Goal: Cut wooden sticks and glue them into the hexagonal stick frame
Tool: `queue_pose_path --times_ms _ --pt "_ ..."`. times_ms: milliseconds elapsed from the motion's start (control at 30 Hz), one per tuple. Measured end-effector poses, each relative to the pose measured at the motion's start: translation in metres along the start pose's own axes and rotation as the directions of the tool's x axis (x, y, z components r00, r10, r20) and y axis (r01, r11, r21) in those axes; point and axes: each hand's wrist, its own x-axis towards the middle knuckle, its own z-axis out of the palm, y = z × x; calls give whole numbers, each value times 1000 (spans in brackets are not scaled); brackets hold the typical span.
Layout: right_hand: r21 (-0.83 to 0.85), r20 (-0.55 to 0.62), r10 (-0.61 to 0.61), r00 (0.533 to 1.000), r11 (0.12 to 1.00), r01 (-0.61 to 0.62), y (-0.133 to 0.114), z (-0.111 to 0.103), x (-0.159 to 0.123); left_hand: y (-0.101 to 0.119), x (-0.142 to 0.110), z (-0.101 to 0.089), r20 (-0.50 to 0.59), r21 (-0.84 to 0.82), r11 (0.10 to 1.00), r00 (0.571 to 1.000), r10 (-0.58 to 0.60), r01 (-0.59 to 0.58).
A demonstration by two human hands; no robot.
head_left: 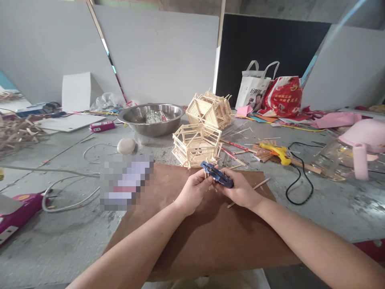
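My right hand (pixel 240 188) is closed around a dark blue clipper-like hand tool (pixel 217 175), whose exact kind I cannot make out. Close against its front end, my left hand (pixel 193 191) pinches short pale wooden sticks (pixel 206 174) between thumb and fingers. Both hands are over a brown board (pixel 180 245), nearly touching each other. Just beyond them stands an open, many-sided frame of pale sticks (pixel 197 145). Behind it sits a larger stick structure (pixel 208 110) with closely laid stick panels. A loose stick (pixel 261 183) lies on the board beside my right hand.
A steel basin (pixel 150 120) holding a packet stands at the back. To the right lie a yellow glue gun (pixel 278 152), a black cord (pixel 288 192) and a clear jug with a pink lid (pixel 365 136). Power strips (pixel 21 216) and a white cable (pixel 69 174) are left.
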Motion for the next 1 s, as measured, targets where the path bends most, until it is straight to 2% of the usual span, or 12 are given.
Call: queue_pose_path --times_ms 100,200,367,467,600,800,900,1000 --pt "16 19 -40 999 999 40 -1 0 0 -2 3 -2 -31 12 1000 999 6 -6" --pt "-65 -42 -39 998 997 36 2 -3 1 -1 4 -3 -42 25 998 998 55 -54" --pt "-139 -200 -40 979 990 12 6 -15 0 1 3 -6 47 339 938 997 58 -71" --pt "-114 -217 -66 974 993 42 1 -19 -1 1 2 -7 131 458 883 990 47 -102" --pt "-63 -204 -106 973 993 95 -4 -17 -3 4 2 -6 155 534 836 987 49 -126" --pt "8 -178 -87 980 996 90 -3 -12 -3 5 2 -3 171 532 835 983 62 -145" --pt "4 -164 -89 982 996 91 -2 -14 -3 3 3 -4 160 459 881 986 39 -110" --pt "-33 -189 -89 978 996 84 -1 -19 -2 0 4 -8 79 324 945 997 18 -42"
